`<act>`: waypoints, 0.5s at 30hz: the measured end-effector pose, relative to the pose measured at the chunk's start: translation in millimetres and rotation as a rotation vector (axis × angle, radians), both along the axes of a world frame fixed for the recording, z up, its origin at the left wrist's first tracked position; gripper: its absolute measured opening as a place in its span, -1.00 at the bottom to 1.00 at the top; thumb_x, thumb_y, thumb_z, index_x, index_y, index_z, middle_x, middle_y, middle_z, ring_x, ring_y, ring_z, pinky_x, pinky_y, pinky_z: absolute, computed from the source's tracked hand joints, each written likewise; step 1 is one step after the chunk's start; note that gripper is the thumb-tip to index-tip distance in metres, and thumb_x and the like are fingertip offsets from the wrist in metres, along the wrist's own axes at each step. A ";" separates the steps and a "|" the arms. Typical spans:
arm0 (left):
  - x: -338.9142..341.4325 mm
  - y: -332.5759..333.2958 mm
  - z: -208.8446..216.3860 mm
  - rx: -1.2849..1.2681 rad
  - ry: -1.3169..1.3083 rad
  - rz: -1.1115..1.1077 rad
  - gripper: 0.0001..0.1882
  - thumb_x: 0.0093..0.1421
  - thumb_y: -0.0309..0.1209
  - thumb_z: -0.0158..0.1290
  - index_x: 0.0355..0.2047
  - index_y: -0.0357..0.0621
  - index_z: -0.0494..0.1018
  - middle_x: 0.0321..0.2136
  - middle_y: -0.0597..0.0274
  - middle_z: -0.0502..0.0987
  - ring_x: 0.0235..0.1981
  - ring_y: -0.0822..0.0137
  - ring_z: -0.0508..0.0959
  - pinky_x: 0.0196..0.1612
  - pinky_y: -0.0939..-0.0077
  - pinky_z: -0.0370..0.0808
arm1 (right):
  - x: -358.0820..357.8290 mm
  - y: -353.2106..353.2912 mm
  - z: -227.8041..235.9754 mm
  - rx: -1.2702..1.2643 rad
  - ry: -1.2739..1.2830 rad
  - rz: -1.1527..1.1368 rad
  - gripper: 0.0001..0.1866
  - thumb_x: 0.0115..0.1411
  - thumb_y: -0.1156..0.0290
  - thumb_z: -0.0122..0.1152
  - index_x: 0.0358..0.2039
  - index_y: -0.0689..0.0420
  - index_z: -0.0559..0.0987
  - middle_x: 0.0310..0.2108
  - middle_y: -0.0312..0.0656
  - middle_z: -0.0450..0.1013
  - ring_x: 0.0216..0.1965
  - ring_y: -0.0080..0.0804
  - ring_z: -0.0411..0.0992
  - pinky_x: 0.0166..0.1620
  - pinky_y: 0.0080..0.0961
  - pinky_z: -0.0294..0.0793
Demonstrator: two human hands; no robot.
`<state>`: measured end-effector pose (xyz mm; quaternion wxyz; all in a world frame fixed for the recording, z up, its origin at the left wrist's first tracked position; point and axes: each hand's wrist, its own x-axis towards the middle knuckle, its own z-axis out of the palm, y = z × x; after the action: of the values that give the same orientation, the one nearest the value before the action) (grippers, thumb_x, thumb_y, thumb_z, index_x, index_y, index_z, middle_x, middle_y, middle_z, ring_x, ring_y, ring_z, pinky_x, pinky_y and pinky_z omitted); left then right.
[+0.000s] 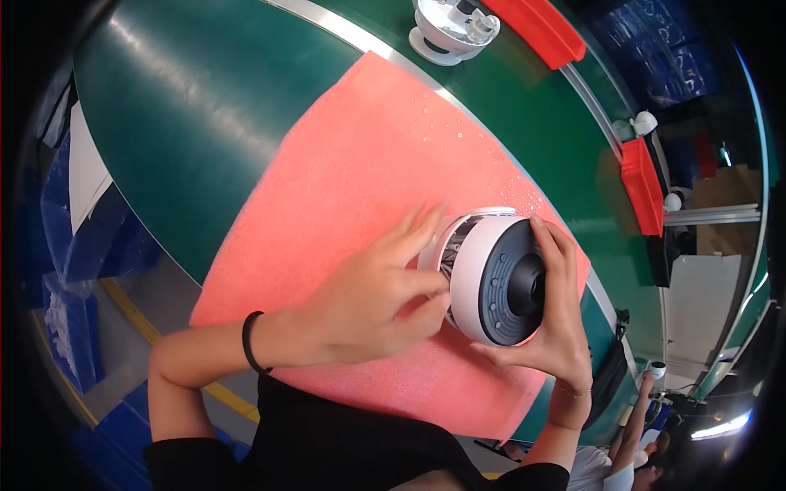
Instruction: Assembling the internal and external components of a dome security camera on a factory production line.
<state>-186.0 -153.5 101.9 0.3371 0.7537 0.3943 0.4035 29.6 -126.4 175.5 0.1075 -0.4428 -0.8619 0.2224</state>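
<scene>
Over pink mat (299,237), white device (470,286) in right hand (565,331), red bins (536,31) beyond

Table (184,106): green top, metal edging. Floor (168,282): grey, yellow stripe (133,313). Strip lamp (720,427) lit, lower right. Pale metal rail (712,215) at right.

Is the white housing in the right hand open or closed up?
The white housing is open on the side facing the left hand: a gap there shows inner parts. Its underside is hidden.
</scene>
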 end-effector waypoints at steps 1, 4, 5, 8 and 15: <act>0.4 2.7 0.2 -0.114 -0.124 -0.043 -0.76 -0.05 -0.36 0.13 -0.42 -0.30 0.48 0.07 -0.34 0.18 0.01 -0.20 0.33 -0.06 0.26 0.40 | -1.7 0.0 -0.5 0.001 0.003 0.000 0.18 -0.48 0.27 0.52 0.20 0.18 0.06 0.10 0.11 -0.04 0.11 0.08 0.10 0.08 -0.17 0.24; 1.1 9.3 8.1 -0.203 -0.169 -0.042 -0.67 -0.07 -0.30 0.21 -0.40 -0.34 0.48 -0.13 -0.22 0.40 -0.23 0.02 0.52 -0.20 0.42 0.47 | -5.6 -0.9 -0.1 -0.012 0.011 -0.039 0.17 -0.46 0.28 0.52 0.20 0.17 0.06 0.09 0.13 -0.04 0.10 0.09 0.10 0.08 -0.16 0.24; 1.9 10.8 11.5 -0.175 -0.090 0.003 -0.63 -0.10 -0.27 0.25 -0.40 -0.35 0.48 -0.27 -0.13 0.52 -0.38 0.13 0.59 -0.28 0.48 0.49 | -6.3 -1.3 0.5 -0.013 -0.002 -0.041 0.18 -0.45 0.27 0.52 0.21 0.17 0.05 0.09 0.13 -0.04 0.10 0.10 0.10 0.08 -0.16 0.25; 8.5 14.6 14.8 -0.174 0.008 0.085 -0.62 -0.14 -0.25 0.28 -0.44 -0.32 0.49 -0.50 0.02 0.56 -0.54 0.18 0.58 -0.43 0.50 0.49 | -5.8 -5.3 -6.2 0.011 -0.020 -0.073 0.24 -0.51 0.22 0.54 0.22 0.16 0.03 0.11 0.11 -0.01 0.13 0.04 0.09 0.11 -0.16 0.20; 5.7 13.8 16.0 -0.187 0.072 0.088 -0.66 -0.16 -0.24 0.29 -0.56 -0.29 0.48 -0.68 0.07 0.49 -0.68 0.21 0.52 -0.56 0.50 0.43 | 22.3 3.1 -5.8 -0.191 0.239 -0.105 0.36 -0.57 0.13 0.59 0.25 0.12 -0.07 0.15 0.03 -0.01 0.17 -0.06 0.08 0.11 -0.18 0.23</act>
<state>-180.4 -139.6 117.9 0.3734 0.7150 0.4749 0.3520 51.9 -123.3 169.7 0.1780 -0.4657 -0.7937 0.3484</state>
